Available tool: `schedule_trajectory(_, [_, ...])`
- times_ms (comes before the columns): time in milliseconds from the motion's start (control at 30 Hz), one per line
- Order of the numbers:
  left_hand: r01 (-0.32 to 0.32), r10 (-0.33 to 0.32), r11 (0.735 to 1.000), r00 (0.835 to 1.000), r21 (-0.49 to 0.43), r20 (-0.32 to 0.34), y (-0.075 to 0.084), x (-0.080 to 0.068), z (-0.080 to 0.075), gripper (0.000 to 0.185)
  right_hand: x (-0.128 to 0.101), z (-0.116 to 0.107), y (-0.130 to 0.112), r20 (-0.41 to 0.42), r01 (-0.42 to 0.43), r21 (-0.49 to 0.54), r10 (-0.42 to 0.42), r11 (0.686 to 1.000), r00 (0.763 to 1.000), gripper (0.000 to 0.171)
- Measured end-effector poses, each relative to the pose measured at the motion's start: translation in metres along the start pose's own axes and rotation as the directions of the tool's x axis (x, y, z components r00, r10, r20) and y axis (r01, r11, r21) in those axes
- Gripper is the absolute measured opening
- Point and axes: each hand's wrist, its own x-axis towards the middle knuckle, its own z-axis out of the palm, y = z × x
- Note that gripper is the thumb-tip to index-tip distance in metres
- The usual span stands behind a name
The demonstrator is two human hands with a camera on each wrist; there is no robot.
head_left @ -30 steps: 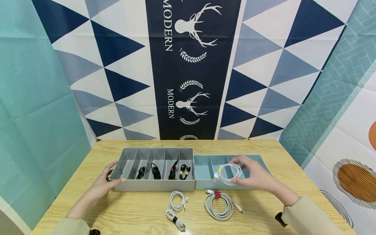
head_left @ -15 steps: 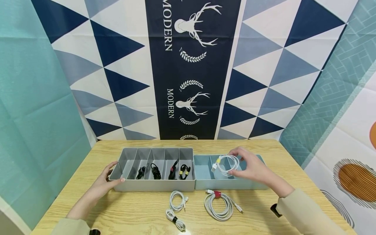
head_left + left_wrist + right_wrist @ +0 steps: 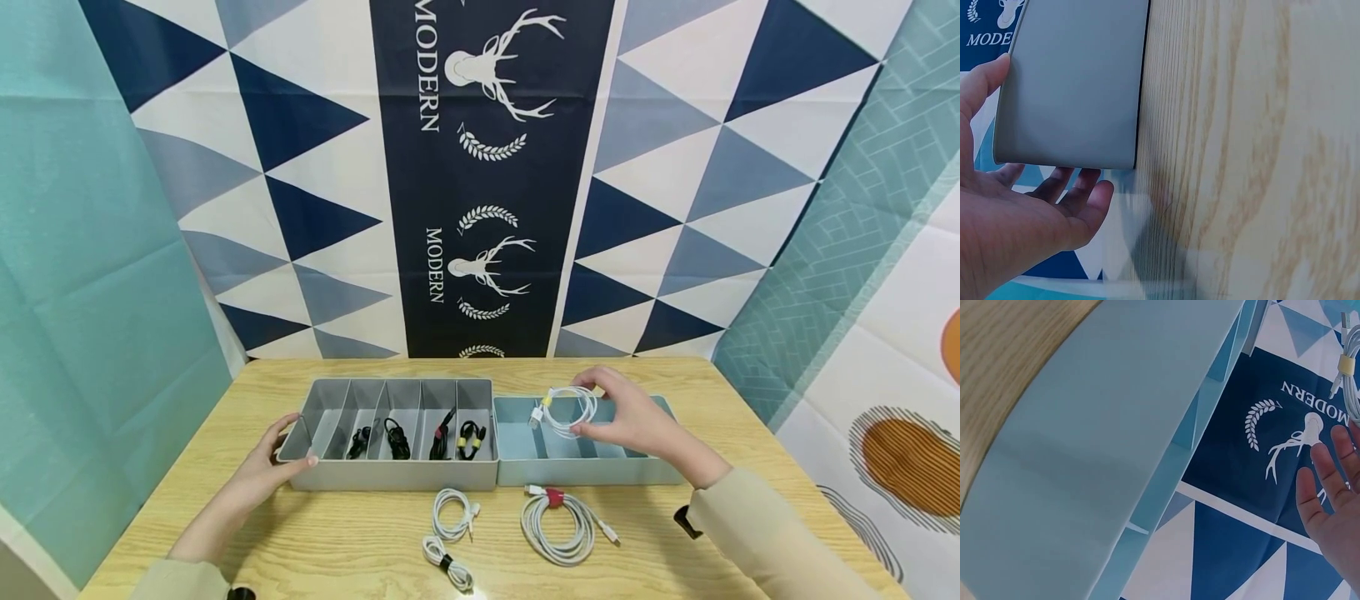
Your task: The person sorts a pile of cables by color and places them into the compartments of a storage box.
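Table, right grip pinching white cable, left grip, partly hidden, clasping gray box

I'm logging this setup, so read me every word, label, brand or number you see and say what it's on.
"MODERN": twice, sideways, on the backdrop's dark panel.
"MODE": same panel, partly hidden, left wrist view.
"MODERN": same panel, upside down, right wrist view.
Gray box, blue box, cables: nothing legible.

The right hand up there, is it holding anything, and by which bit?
Yes: the right hand holds the coiled white cable by its loop, on the side away from the plug, between thumb and fingers.
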Motion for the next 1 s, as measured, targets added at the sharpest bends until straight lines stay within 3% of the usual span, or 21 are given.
schedule_trajectory(1000, [-0.004,0.004,1.000,1.000,0.004,0.004,0.001,-0.002,0.000,0.089,0.024,0.023,0.008,0.064,0.045,-0.044,-0.042,0.998,0.997,0.056])
